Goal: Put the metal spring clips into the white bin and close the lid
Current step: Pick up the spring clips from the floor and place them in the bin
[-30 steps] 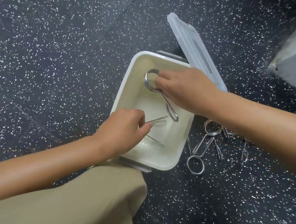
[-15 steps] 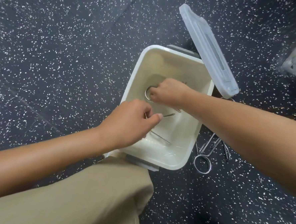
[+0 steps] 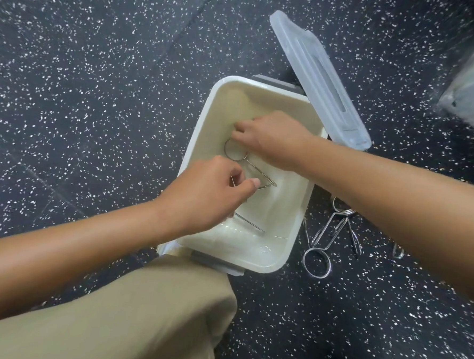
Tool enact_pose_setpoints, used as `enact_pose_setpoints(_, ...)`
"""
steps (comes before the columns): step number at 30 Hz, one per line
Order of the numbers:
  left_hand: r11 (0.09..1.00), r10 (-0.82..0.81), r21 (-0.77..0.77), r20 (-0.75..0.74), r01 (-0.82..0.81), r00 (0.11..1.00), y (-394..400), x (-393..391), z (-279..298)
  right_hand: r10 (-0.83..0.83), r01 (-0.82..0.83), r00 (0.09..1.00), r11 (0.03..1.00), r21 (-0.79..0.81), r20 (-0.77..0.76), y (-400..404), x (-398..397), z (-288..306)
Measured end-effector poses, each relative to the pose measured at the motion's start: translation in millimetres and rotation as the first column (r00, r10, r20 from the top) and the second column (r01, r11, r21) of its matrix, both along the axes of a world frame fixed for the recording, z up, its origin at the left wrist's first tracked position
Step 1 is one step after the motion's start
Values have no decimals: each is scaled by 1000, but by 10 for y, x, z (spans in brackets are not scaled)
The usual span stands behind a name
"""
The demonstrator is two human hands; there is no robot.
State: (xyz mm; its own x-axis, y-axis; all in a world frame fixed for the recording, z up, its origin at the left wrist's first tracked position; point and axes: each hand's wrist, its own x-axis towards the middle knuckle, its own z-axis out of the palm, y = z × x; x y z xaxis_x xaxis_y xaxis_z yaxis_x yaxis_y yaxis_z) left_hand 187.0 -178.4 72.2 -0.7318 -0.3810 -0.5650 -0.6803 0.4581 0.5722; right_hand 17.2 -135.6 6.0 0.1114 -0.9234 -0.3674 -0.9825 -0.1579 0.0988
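Inside the white bin point(image 3: 289, 254), the left hand point(image 3: 204, 196) pinches one wire clip point(image 3: 251, 224) in a closed grip. The right hand point(image 3: 271, 138) pinches a second clip point(image 3: 236, 151) by its ring. Right of the bin, more clips point(image 3: 317, 256) lie on the floor point(image 3: 97, 87); the lid point(image 3: 320, 73) stands open.

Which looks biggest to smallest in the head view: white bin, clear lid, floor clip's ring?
1. White plastic bin, largest.
2. Translucent rectangular lid, seen tilted, so its true size is unsure.
3. Round wire ring of the metal spring clip on the floor, smallest.
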Motion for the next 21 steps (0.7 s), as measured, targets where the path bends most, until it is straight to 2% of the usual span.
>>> enact_pose_setpoints(5, 999, -45, -13, -20, 45, 999, 113, -131, 53, -59, 123, 977, 939, -322, 203, 264, -196, 347)
enact_pose_setpoints(9, 995, -99, -36, -46, 97, 994, 263, -252, 71, -121, 262, 938, 863, -433, 326, 646, -398, 616)
enact_pose_setpoints(13, 985, -172, -33, -81, 169, 982, 493, -369, 56, -265, 440, 875, 784, -438, 405, 1234, -628, 688)
enact_pose_setpoints(17, 952, -302, -73, -87, 296, 950, 819, -457, 61, -445, 621, 765, 702, -349, 466, 1798, -805, 593)
enact_pose_setpoints(21, 905, -420, 62, -31, 422, 907, 1279, -509, -40, -625, 785, 602, 578, -224, 497, 2296, -866, 395)
